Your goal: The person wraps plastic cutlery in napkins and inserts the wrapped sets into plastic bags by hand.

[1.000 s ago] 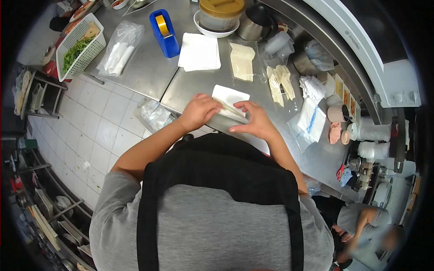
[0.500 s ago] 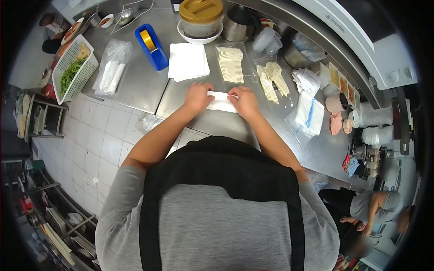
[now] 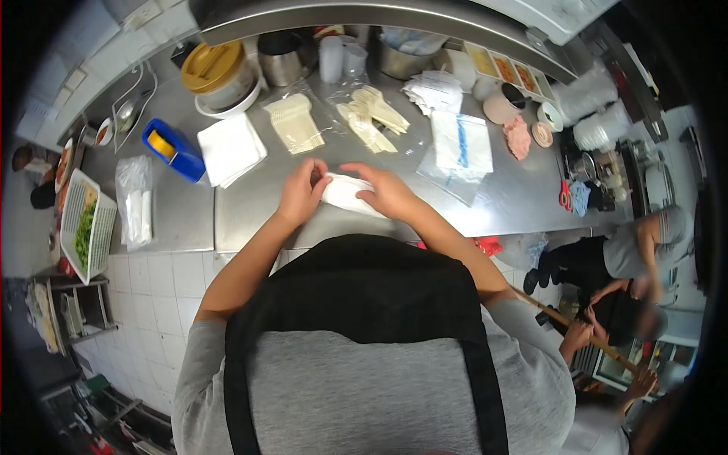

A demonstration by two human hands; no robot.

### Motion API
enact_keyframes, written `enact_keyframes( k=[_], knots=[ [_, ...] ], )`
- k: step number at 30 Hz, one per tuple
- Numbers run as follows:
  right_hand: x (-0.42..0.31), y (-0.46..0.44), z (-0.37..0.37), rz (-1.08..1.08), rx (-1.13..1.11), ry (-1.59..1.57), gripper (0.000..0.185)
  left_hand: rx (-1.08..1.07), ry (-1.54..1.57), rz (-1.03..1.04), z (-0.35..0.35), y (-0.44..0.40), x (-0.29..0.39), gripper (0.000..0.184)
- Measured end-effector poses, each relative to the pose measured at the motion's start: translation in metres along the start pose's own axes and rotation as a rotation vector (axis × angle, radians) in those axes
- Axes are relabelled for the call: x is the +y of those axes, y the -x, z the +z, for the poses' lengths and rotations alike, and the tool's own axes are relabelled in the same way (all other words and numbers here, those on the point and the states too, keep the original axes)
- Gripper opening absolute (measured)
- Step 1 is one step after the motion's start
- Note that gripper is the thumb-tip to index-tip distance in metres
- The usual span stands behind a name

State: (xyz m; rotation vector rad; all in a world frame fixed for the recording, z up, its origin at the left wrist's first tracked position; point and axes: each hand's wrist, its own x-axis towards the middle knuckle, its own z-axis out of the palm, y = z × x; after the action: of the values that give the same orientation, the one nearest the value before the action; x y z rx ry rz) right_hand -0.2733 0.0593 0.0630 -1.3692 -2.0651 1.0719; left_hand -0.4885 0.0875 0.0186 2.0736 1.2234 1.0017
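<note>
A white paper napkin [image 3: 345, 192], folded into a narrow bundle, lies slanted between my hands just above the steel table. My left hand [image 3: 303, 191] pinches its left end with thumb and fingers. My right hand [image 3: 385, 191] grips the other end, thumb on the near side and fingers bent over the top. Whether anything is wrapped inside is hidden. Beyond my hands are a stack of white napkins [image 3: 233, 150], a bag of pale plastic forks [image 3: 296, 125] and a loose pile of pale plastic cutlery [image 3: 371, 120].
A blue tape dispenser [image 3: 174, 150] and a bag of white rolls [image 3: 136, 203] lie left. A white package with blue print [image 3: 462, 144], a pink cloth [image 3: 517, 138] and red scissors [image 3: 565, 195] lie right. Co-workers are at the right, one hand on a pole [image 3: 607, 349].
The view has swung right, so the table things appear further left. The napkin has gone from level to slanted, and my right fingers have shifted over it. A pole and another co-worker's arms now show.
</note>
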Motion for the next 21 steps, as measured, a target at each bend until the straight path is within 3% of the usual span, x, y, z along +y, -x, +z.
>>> enact_keyframes(
  k=[2, 3, 6, 9, 12, 16, 17, 21],
  knots=[
    [0.004, 0.04, -0.027, 0.067, 0.12, -0.062, 0.058, 0.039, 0.139, -0.016, 0.023, -0.03, 0.017, 0.021],
    [0.011, 0.061, -0.039, 0.096, 0.196, -0.099, 0.057, 0.002, 0.057, 0.041, 0.037, -0.045, 0.025, 0.024],
    [0.038, 0.118, -0.063, 0.104, 0.488, -0.037, 0.051, -0.178, 0.011, 0.399, 0.088, -0.096, 0.06, 0.022],
    [0.066, 0.166, -0.079, 0.218, 0.679, 0.031, 0.041, -0.413, -0.102, 0.53, 0.162, -0.14, 0.084, 0.029],
    [0.088, 0.204, -0.092, 0.337, 0.765, 0.104, 0.032, -0.534, -0.358, 0.568, 0.226, -0.165, 0.105, 0.033],
    [0.095, 0.223, -0.098, 0.355, 0.878, 0.04, 0.03, -0.715, -0.556, 0.344, 0.251, -0.183, 0.117, 0.022],
    [0.102, 0.228, -0.098, 0.351, 0.892, 0.026, 0.031, -0.624, -0.598, 0.435, 0.25, -0.184, 0.117, 0.013],
    [0.109, 0.235, -0.106, 0.354, 0.892, 0.078, 0.034, -0.894, -0.224, 0.363, 0.221, -0.203, 0.13, 0.011]
  ],
)
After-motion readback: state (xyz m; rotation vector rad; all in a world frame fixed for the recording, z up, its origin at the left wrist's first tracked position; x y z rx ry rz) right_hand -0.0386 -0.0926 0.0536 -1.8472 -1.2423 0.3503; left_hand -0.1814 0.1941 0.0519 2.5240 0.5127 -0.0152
